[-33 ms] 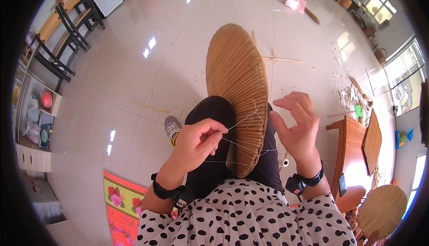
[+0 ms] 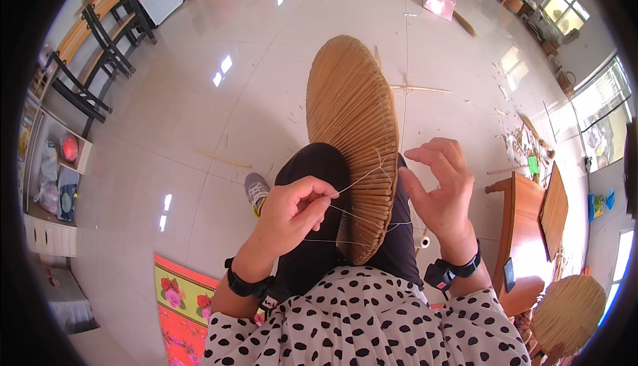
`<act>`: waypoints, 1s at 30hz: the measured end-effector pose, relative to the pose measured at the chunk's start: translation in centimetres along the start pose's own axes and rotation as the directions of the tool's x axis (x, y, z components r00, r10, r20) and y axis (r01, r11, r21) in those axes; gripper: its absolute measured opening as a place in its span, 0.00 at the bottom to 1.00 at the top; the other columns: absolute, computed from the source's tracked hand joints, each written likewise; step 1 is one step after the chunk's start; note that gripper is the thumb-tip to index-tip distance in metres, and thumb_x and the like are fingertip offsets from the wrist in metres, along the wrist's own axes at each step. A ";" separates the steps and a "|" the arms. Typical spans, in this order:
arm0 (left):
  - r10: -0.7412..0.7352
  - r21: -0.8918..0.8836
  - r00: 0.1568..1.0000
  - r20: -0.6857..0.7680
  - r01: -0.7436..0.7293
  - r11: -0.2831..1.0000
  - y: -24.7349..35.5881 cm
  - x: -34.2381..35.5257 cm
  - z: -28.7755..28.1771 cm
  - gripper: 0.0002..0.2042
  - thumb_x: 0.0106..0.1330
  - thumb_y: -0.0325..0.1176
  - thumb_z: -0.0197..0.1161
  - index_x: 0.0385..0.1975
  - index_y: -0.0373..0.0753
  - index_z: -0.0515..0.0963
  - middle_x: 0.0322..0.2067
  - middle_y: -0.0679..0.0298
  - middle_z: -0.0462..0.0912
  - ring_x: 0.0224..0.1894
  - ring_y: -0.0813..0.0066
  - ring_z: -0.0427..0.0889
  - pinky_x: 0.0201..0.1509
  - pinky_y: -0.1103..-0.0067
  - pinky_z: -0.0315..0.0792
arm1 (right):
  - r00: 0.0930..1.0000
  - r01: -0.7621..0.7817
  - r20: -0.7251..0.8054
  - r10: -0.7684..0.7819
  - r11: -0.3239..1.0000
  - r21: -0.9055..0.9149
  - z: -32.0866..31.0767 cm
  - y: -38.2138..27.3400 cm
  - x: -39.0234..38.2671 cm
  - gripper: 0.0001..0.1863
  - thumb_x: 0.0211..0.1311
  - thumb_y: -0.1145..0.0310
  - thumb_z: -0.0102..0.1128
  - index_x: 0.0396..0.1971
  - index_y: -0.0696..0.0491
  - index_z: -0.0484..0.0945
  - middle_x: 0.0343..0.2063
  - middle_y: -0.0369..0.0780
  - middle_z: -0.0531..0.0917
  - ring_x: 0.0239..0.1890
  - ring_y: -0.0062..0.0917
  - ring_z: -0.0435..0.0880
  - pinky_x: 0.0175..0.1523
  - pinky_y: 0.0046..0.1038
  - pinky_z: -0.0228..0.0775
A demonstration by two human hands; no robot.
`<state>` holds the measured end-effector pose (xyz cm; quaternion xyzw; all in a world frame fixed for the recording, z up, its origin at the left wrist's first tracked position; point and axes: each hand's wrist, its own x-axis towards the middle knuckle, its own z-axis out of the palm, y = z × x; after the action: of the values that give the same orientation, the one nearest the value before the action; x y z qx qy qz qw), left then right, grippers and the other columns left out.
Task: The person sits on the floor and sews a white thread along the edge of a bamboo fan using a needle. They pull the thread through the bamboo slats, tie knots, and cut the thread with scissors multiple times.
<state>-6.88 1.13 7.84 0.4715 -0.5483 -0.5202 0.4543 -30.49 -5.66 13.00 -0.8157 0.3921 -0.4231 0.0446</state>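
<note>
Woven bamboo fan (image 2: pixel 352 133) is propped on your lap, resting across your dark-trousered knee and tilted up away from you over the tiled floor (image 2: pixel 199 120). Your left hand (image 2: pixel 292 213) is pinched shut on a thin pale thread (image 2: pixel 359 220) running to the fan's lower edge. Your right hand (image 2: pixel 442 190) hangs just beside the fan, fingers loosely spread, holding nothing I can make out.

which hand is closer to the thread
Left. The left hand pinches the thread beside the woven fan. The right hand is open on the fan's other side, not clearly touching the thread.
</note>
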 end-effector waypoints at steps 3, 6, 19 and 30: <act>0.102 0.071 0.995 0.024 -0.103 0.992 0.0 0.3 0.1 0.06 0.67 0.20 0.56 0.39 0.29 0.77 0.37 0.62 0.78 0.25 0.84 0.77 0.29 0.86 0.74 | 1.000 0.000 0.014 0.000 1.000 -0.002 0.1 -0.3 -0.2 0.13 0.41 0.78 0.73 0.31 0.55 0.82 0.30 0.39 0.80 0.36 0.33 0.78 0.39 0.31 0.73; 0.156 0.215 0.988 -0.018 -0.149 0.965 0.2 0.9 0.0 0.07 0.65 0.19 0.57 0.41 0.28 0.77 0.49 0.58 0.74 0.29 0.82 0.79 0.34 0.84 0.78 | 1.000 0.002 0.016 -0.002 1.000 -0.010 0.1 -0.4 -0.2 0.13 0.40 0.77 0.73 0.30 0.55 0.82 0.30 0.38 0.80 0.35 0.33 0.78 0.38 0.31 0.73; 0.248 0.332 0.958 -0.144 -0.190 0.924 1.0 4.6 4.4 0.08 0.55 0.22 0.67 0.34 0.35 0.77 0.33 0.62 0.77 0.23 0.72 0.78 0.30 0.79 0.72 | 0.997 0.045 -0.059 -0.044 0.999 0.017 -0.2 -1.3 -1.3 0.12 0.45 0.82 0.70 0.31 0.55 0.82 0.30 0.39 0.80 0.26 0.29 0.79 0.29 0.26 0.70; 0.143 0.018 0.978 -0.154 -0.142 0.990 -0.2 6.2 5.3 0.03 0.59 0.22 0.64 0.30 0.33 0.77 0.23 0.71 0.73 0.20 0.88 0.70 0.24 0.87 0.63 | 1.000 -0.015 -0.016 0.017 0.995 0.095 -0.5 -1.4 -2.5 0.12 0.47 0.84 0.69 0.33 0.55 0.83 0.32 0.38 0.80 0.22 0.21 0.78 0.25 0.20 0.70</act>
<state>-13.00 -4.27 7.41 0.4716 -0.5454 -0.4463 0.5300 -30.84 -2.84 12.30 -0.8059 0.3784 -0.4477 0.0831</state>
